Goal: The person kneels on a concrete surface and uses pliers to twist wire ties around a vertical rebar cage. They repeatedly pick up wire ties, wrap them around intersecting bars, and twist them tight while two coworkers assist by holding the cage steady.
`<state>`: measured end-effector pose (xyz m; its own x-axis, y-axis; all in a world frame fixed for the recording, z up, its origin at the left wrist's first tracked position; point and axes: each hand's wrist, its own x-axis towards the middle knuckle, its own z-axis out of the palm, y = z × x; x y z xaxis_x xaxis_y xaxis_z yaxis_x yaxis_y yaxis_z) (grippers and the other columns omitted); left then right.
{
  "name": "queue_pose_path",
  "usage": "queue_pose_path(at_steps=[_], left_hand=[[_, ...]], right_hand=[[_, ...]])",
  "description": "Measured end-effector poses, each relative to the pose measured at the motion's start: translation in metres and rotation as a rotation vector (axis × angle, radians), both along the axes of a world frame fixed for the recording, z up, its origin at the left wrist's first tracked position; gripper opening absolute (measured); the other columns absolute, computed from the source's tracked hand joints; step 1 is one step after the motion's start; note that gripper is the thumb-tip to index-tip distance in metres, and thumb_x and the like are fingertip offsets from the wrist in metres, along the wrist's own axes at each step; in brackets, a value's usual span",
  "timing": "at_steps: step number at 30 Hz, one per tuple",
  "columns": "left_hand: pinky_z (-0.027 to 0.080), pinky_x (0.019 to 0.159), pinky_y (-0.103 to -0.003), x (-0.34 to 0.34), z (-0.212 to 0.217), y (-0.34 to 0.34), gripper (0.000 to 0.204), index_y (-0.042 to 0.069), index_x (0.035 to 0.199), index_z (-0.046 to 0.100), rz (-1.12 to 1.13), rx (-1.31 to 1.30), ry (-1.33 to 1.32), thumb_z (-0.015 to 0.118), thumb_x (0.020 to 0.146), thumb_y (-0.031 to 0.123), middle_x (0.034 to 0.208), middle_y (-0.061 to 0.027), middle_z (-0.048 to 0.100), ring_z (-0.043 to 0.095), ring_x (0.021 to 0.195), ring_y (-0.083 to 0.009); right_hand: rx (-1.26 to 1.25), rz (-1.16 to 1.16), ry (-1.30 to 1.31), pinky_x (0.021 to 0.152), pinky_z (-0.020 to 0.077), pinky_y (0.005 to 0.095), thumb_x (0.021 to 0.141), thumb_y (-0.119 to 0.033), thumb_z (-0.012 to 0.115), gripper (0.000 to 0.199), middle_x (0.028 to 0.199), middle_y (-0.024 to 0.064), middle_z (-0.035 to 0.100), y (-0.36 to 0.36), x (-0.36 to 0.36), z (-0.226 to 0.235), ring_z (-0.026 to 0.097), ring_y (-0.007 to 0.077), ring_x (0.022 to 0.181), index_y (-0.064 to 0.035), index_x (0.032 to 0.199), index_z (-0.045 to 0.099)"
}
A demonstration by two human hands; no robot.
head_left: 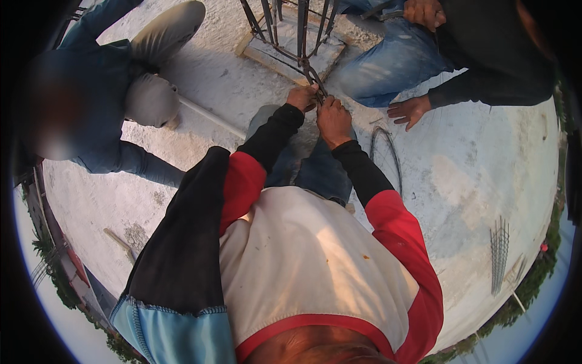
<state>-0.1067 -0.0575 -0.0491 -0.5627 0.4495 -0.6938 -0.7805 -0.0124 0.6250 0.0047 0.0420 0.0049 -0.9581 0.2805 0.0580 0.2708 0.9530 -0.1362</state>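
With fingers curled around a dark metal tool [310, 71], the left hand [302, 97] and right hand [335, 121] sit close together, probably for leverage, its far end at the upright bars' [301, 30] near corner.

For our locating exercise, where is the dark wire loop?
In the head view, the dark wire loop lies on the concrete right of centre, right of the person's right hand and below a co-worker's open hand.
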Motion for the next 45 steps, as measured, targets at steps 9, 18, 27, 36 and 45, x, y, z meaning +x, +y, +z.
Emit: queue_pose_path(at_steps=[9,18,27,36,45], left_hand=[[0.052,0.085,-0.04,0.006,-0.022,0.032,0.029,0.007,0.112,0.072,0.046,-0.087,0.017,0.074,0.097,0.032,0.107,-0.0052,0.07,0.065,0.098,-0.0202],[0.051,0.075,-0.032,-0.002,0.015,-0.006,0.037,0.004,0.105,0.075,-0.107,-0.059,0.087,0.074,0.098,0.04,0.09,-0.0028,0.068,0.063,0.079,-0.0153],[0.05,0.097,-0.038,-0.017,0.028,-0.037,0.045,0.0,0.13,0.067,-0.261,0.206,0.045,0.055,0.108,0.037,0.114,-0.0098,0.071,0.063,0.096,-0.0205],[0.054,0.086,-0.035,0.009,0.003,0.003,0.034,0.0,0.121,0.073,0.1,0.269,-0.034,0.065,0.105,0.03,0.109,-0.0089,0.076,0.069,0.093,-0.0181],[0.045,0.084,-0.032,0.016,-0.049,0.063,0.034,0.005,0.117,0.075,0.11,0.074,0.07,0.066,0.103,0.036,0.106,-0.0022,0.075,0.061,0.094,-0.0131]], right_hand=[[-0.013,0.229,0.088,0.059,0.06,0.04,0.102,-0.033,0.063,0.029,0.085,0.0139,0.063,0.07,-0.003,-0.046,0.072,0.0314,0.069,-0.0052,0.099,0.055],[-0.657,0.027,-0.095,0.063,0.0574,0.0404,0.105,-0.034,0.06,0.032,0.098,0.012,0.07,0.036,0.001,-0.054,0.071,0.0253,0.071,-0.0039,0.117,0.062],[-2.427,-0.577,0.058,0.064,0.0587,0.0381,0.105,-0.037,0.062,0.038,0.102,0.0123,0.07,-0.017,0.004,-0.006,0.072,0.0221,0.076,-0.002,0.121,0.062],[-0.109,-0.107,0.008,0.064,0.0599,0.0497,0.099,-0.026,0.065,0.034,0.093,0.0222,0.068,-0.011,0.01,0.008,0.073,0.0417,0.079,0.0012,0.118,0.056],[-0.201,0.231,-0.042,0.065,0.0589,0.0499,0.101,-0.024,0.063,0.032,0.093,0.0193,0.067,0.096,0.0,-0.044,0.072,0.0405,0.076,-0.0007,0.122,0.057]])
